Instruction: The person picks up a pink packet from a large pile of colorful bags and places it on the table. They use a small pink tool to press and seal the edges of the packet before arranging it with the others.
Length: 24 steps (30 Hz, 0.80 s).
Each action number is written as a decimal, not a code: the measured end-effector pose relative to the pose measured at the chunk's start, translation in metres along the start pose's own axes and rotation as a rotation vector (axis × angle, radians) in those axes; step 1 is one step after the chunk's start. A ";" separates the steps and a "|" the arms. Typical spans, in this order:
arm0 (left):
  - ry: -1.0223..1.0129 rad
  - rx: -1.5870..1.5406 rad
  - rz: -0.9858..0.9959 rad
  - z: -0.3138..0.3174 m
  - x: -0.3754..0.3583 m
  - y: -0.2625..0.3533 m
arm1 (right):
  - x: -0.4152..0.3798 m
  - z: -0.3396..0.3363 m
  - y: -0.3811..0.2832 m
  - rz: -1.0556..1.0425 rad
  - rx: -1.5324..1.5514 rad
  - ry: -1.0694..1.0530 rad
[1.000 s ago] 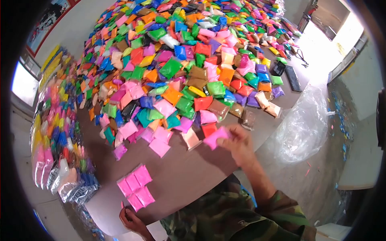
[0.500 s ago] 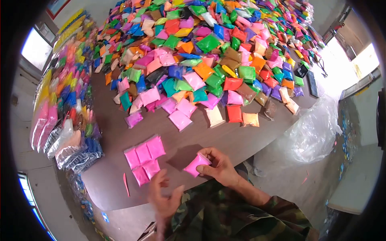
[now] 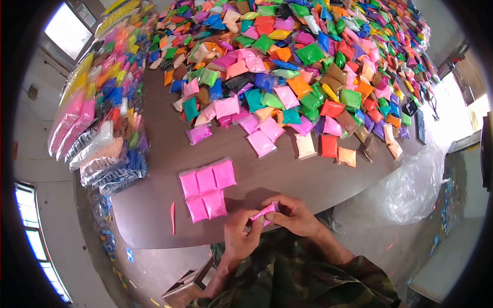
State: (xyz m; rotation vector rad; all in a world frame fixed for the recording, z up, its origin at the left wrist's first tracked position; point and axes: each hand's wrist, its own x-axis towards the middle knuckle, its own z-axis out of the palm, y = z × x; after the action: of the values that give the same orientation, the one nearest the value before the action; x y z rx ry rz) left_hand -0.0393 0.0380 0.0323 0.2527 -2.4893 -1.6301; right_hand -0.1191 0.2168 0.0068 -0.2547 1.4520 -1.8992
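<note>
Between my two hands, just over the near table edge, is a small pink packet (image 3: pixel 265 211), seen almost edge-on. My left hand (image 3: pixel 242 232) pinches its left end with thumb and fingers. My right hand (image 3: pixel 294 218) grips the other end, thumb on the near side. To the left, several matching pink packets (image 3: pixel 206 180) lie flat in two touching rows, three in the far row and two in the near one. A thin pink plastic tool (image 3: pixel 173 218), shaped like a small knife, lies left of them.
A large heap of coloured packets (image 3: pixel 308 97) covers the table's far side. Stacked bags of packets (image 3: pixel 102 123) stand at the left edge. Clear plastic sheeting (image 3: pixel 411 187) hangs at the right. A dark flat object (image 3: pixel 420 127) and scissors (image 3: pixel 434 109) lie far right.
My left hand has come from beside the rows to the packet and now pinches it. The packet has turned more edge-on. The camera view has shifted, too.
</note>
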 end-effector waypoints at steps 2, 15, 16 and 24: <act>0.012 -0.001 0.020 0.002 -0.002 -0.001 | -0.001 0.000 0.003 -0.015 0.023 0.030; 0.071 -0.208 -0.191 0.012 -0.007 -0.002 | -0.002 0.005 0.002 -0.050 0.069 0.093; 0.071 -0.166 -0.178 0.011 -0.007 -0.002 | -0.002 0.007 -0.002 -0.058 0.049 0.079; -0.005 -0.230 -0.163 0.007 -0.009 -0.003 | -0.001 -0.003 -0.002 -0.052 0.064 -0.062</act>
State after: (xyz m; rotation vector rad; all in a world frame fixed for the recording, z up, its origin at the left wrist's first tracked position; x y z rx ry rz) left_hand -0.0319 0.0451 0.0263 0.4315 -2.3099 -1.9626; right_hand -0.1201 0.2198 0.0078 -0.3209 1.3530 -1.9585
